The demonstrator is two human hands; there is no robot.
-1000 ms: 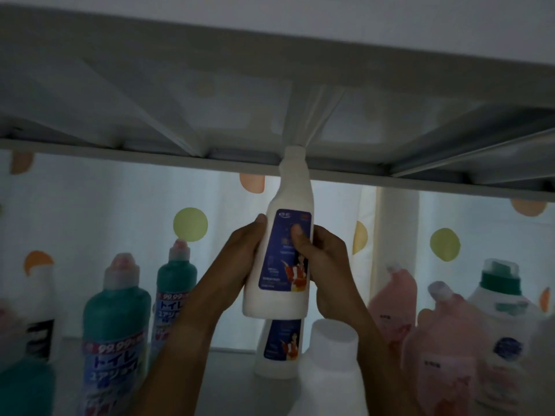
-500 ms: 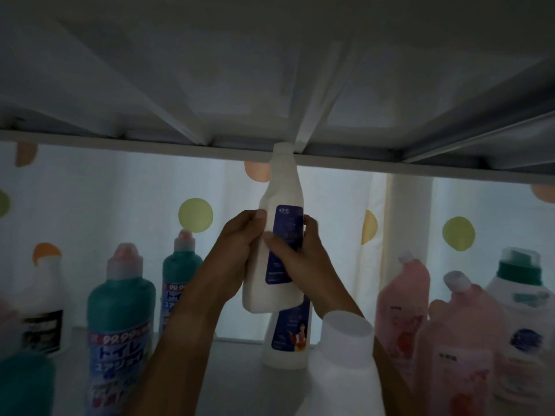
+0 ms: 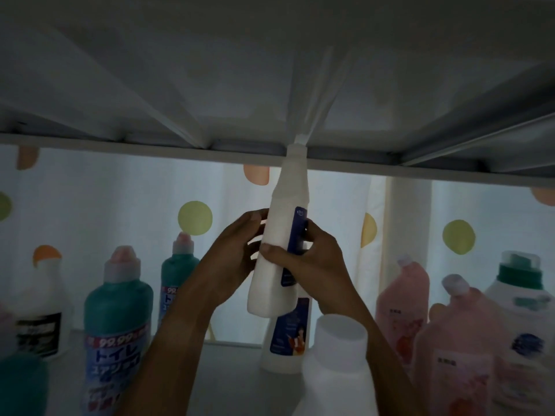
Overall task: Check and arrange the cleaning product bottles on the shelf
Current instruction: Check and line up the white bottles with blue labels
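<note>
Holding the tall white plastic bottle with the dark blue label (image 3: 279,259) up off the shelf, both hands are on it at once. The left hand (image 3: 237,259) wraps the bottle's left side with curled fingers, and the right hand (image 3: 312,262) clamps the label side, thumb laid across the front. So each grip is grasping that one bottle, neither released. The bottle tilts a little, its narrow white neck reaching up to the front rail of the white metal shelf above (image 3: 150,145); whether the cap touches the rail I cannot tell. The label is turned edge-on to the right, away from the camera.

On the pale shelf board (image 3: 234,373) below, a second white bottle with the same blue label (image 3: 288,334) stands upright directly behind and beneath the lifted one. At left stand two teal toilet-cleaner bottles with pink caps (image 3: 117,325), one nearer, one further back, and a white bottle with a black label (image 3: 40,319). At right there are pink refill bottles (image 3: 402,298), a white jug with a green cap (image 3: 519,298), and a plain white wide-capped bottle (image 3: 339,370) close to the camera.

My read: checking is under way on this one bottle. It has yet to go back on the shelf, likely beside its twin. How many of the others are already checked, the view cannot say.
</note>
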